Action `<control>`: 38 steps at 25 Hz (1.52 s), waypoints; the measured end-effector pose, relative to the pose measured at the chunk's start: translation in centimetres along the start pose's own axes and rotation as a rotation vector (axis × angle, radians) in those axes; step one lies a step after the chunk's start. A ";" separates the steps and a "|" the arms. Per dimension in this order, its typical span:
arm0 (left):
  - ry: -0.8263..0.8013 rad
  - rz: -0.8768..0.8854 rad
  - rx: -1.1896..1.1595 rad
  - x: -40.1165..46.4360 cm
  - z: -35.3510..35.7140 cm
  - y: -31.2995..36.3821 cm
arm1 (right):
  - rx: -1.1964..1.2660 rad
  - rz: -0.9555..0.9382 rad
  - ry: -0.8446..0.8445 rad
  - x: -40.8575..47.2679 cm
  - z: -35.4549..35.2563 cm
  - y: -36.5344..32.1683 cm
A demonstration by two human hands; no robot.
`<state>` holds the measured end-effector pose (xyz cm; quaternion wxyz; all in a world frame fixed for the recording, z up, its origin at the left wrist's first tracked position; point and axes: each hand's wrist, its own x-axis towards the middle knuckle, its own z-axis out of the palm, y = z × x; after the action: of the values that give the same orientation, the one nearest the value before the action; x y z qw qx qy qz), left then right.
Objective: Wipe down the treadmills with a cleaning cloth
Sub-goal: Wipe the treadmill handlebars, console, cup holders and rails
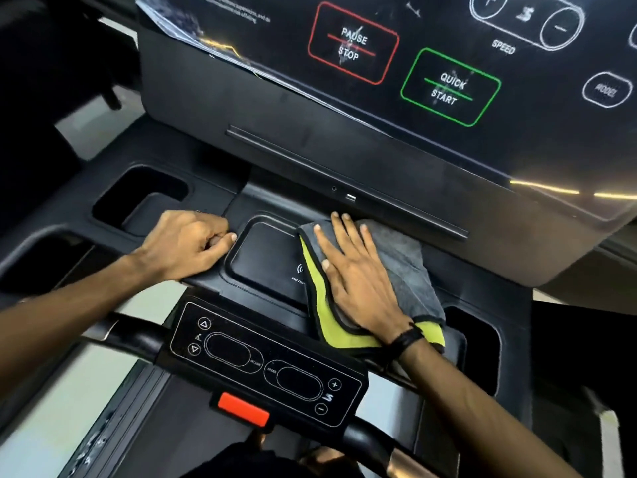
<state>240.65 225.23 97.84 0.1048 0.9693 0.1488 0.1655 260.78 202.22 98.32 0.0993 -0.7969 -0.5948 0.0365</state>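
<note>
A gym: a treadmill console [213, 98] with pause/stop, quick start and speed buttons.

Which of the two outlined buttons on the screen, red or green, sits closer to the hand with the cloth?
The green QUICK START button. It lies lower and further right than the red PAUSE STOP button, more nearly above the right hand pressing the cloth.
</note>
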 end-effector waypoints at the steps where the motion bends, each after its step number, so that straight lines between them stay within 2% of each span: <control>1: 0.013 0.007 0.011 0.0 0.4 0.0 | 0.017 0.008 0.000 -0.5 -0.2 0.1; 6: 0.050 -0.014 0.034 0.1 0.9 -0.5 | -0.142 0.083 -0.031 -6.3 -1.4 2.2; 9: 0.080 -0.026 0.036 0.1 1.1 -0.2 | -0.149 0.170 -0.037 -7.5 -1.0 2.5; 18: 0.085 -0.111 0.031 0.0 0.4 0.7 | -0.194 0.246 0.193 -3.9 0.1 1.2; 27: 0.108 -0.204 -0.043 -0.3 0.4 0.4 | -0.335 0.246 0.217 1.9 1.2 -1.1; 34: 0.274 -0.254 -0.199 -1.0 0.6 0.2 | -0.352 0.265 0.269 4.2 2.3 -3.1; 38: 0.344 -0.341 -0.302 -1.2 0.5 -0.4 | -0.344 0.245 0.279 6.0 2.5 -4.7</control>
<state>239.67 225.16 96.95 0.2476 0.8613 0.2989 0.3279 257.68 209.49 97.13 0.0383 -0.8655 -0.4718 -0.1640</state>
